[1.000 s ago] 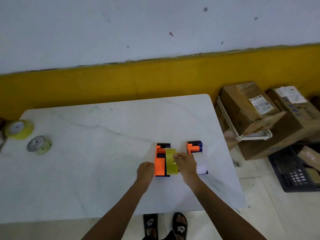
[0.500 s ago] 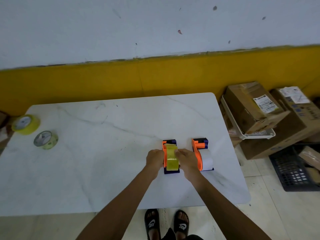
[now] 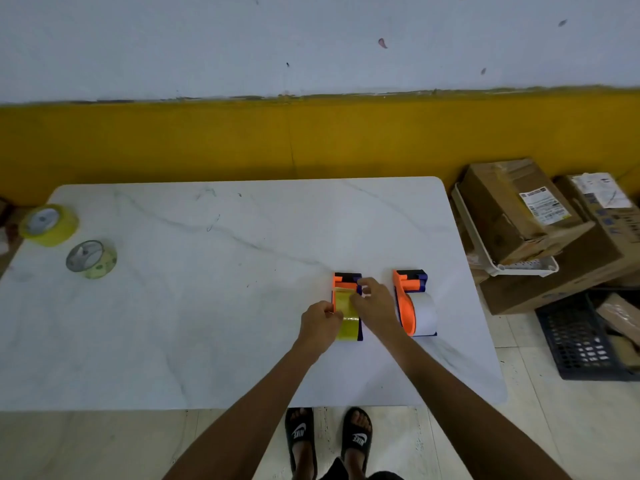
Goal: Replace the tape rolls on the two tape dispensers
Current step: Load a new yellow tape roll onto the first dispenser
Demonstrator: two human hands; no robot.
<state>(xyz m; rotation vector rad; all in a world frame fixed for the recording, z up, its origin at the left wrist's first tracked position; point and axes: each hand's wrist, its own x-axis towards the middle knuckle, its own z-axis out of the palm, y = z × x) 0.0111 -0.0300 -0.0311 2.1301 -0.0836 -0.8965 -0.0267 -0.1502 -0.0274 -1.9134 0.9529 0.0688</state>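
Tape dispenser (image 3: 347,287), left hand (image 3: 320,326) bracing, right hand (image 3: 375,304) atop

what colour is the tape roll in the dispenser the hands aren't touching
White, on the orange and dark blue dispenser; the white tape roll shows clearly in the head view.

White marble table (image 3: 207,323); white-over-yellow wall (image 3: 311,140); cardboard boxes (image 3: 540,233) right; tiled floor (image 3: 571,427).
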